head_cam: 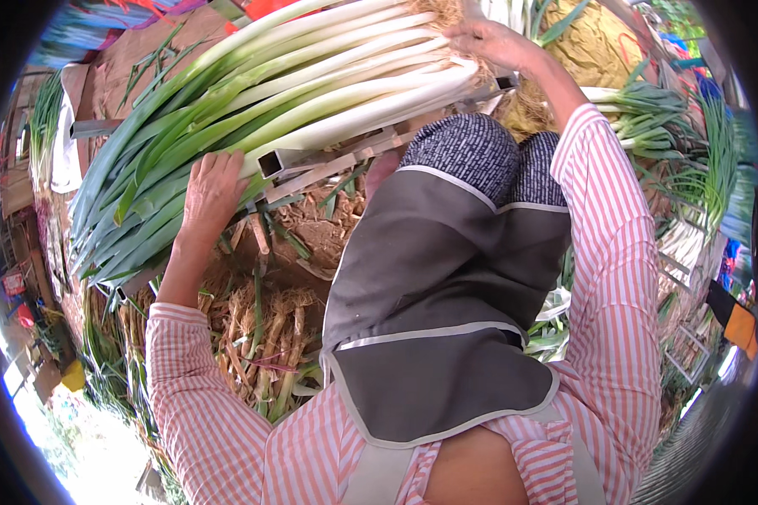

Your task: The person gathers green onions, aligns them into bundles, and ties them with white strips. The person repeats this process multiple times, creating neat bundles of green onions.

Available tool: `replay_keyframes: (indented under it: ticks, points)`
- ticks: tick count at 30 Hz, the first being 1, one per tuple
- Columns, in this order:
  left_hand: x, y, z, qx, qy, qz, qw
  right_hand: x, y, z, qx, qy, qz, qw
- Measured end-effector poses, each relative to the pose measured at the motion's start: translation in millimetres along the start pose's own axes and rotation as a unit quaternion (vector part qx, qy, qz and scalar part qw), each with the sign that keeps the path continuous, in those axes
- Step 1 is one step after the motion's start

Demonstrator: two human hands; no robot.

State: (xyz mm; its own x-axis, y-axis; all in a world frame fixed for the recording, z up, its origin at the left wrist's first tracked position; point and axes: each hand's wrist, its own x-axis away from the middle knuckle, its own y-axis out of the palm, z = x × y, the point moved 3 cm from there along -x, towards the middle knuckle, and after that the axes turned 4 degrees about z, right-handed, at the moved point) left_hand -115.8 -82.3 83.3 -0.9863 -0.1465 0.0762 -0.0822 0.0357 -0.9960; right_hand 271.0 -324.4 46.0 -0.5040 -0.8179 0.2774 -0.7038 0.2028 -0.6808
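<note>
A large pile of long green onions (328,95) lies across a metal frame (297,165) before my lap, green leaves to the left and white stems and roots to the right. My left hand (216,183) rests on the near edge of the leaves, beside the frame's square tube end; its fingertips lie against the stalks, and whether they grip is not plain. My right hand (489,43) is at the root end at the upper right, fingers against the roots (439,12); part of the fingers is hard to make out.
Untrimmed onions with dry roots (271,341) lie on the ground at lower left. More green onions (650,120) lie at the right, near a yellow sack (590,44). A brown sheet (120,69) with loose leaf scraps spreads behind the pile. A wooden strip (341,161) runs near my knees.
</note>
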Motion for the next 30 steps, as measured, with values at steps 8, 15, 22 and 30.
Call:
replay_keyframes:
  ticks: [8,15,22,30]
  points:
    - [-0.7,18.8,4.9,-0.055,-0.002,0.052,0.997,17.1,56.8,-49.5,0.29,-0.043,-0.136,0.946]
    - [-0.1,20.0,2.0,0.033,-0.03,0.033,0.998,7.1,72.8,-27.7,0.292,-0.047,-0.153,0.943]
    - [-3.9,26.5,10.9,-0.008,-0.062,-0.013,0.998,6.0,67.7,-45.8,0.298,-0.014,-0.181,0.937]
    - [-1.7,39.5,12.5,-0.033,-0.052,0.038,0.997,3.0,69.3,-18.8,0.279,-0.039,-0.16,0.946]
